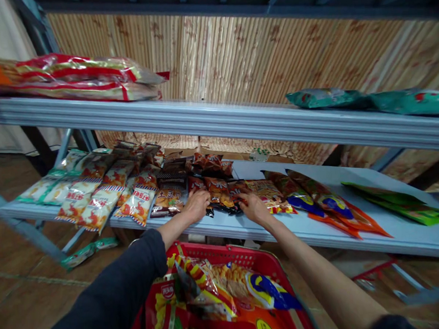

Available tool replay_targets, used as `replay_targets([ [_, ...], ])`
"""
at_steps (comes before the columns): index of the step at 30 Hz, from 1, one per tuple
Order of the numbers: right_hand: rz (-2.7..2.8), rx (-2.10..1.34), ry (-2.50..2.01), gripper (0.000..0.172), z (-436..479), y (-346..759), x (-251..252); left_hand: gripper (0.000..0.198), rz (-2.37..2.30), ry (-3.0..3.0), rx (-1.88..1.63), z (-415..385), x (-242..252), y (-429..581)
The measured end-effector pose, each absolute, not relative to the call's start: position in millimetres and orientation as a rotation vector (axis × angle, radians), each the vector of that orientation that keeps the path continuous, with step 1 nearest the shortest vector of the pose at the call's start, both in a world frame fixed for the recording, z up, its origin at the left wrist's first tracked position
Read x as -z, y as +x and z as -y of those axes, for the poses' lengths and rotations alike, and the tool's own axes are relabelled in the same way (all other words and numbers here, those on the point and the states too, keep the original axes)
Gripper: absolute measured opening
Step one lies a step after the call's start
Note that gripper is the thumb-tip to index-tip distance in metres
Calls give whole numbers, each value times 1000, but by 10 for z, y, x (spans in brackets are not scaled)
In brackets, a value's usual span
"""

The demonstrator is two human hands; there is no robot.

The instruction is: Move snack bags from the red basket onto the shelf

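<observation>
Item: dark red snack packet [219, 193], laid flat on the lower shelf [411, 238], near its front edge and about midway along, overlapped by like packets behind it. Left hand [196, 205]: set against the packet's left edge, knuckles up, fingers curled under; whether its grip is closed on the wrapper cannot be told. Right hand [254, 207]: laid flat, grip open, fingertips pressed on the packet's right near corner and touching an orange-yellow packet [270, 193] just beside it. Adjacent stock: a brown crisp packet [169, 199] touching the left hand on its left; red-and-white packets [96, 205] further left, several overhanging the shelf's front edge; orange-and-blue packets [317, 198] to the right, likewise overhanging; green packets [401, 204] at the far right. Below, near the body: a red basket [227, 252], filled with more snack packets [229, 282]. One green packet [87, 252] is seen lying on the floor under the shelf's left end. Hazards, as judged: the glossy wrappers are overlapped, so a packet drawn forward could drag its neighbours over the front edge; the overhanging packets could be knocked down by a sleeve or forearm; a packet held only by flat fingertips could slide away; crisps could be crushed if pressed hard.
</observation>
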State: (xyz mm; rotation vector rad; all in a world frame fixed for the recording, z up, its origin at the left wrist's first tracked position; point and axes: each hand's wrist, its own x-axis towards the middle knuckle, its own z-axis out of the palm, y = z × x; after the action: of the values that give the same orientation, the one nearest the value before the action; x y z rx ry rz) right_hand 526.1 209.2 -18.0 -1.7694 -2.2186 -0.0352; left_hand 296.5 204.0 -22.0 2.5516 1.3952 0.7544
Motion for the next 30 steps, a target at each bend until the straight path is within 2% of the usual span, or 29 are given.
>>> replay_targets([
  [9,2266,107,-1731,35,-2092,5265,176,12,-1364,2575,-774,-1995,184,2901],
  [16,2223,216,-1516,34,-1958,5181,131,21,-1345,2686,-766,-1773,169,2737],
  [25,2202,196,-1176,29,-1412,5001,141,22,-1162,2756,-1041,-1464,212,2585],
  [27,2224,131,-1157,28,-1248,4983,118,24,-1116,2758,-973,-1333,204,2556],
  [30,2266,33,-1158,27,-1017,4964,107,24,-1048,2745,-622,-1098,195,2516],
])
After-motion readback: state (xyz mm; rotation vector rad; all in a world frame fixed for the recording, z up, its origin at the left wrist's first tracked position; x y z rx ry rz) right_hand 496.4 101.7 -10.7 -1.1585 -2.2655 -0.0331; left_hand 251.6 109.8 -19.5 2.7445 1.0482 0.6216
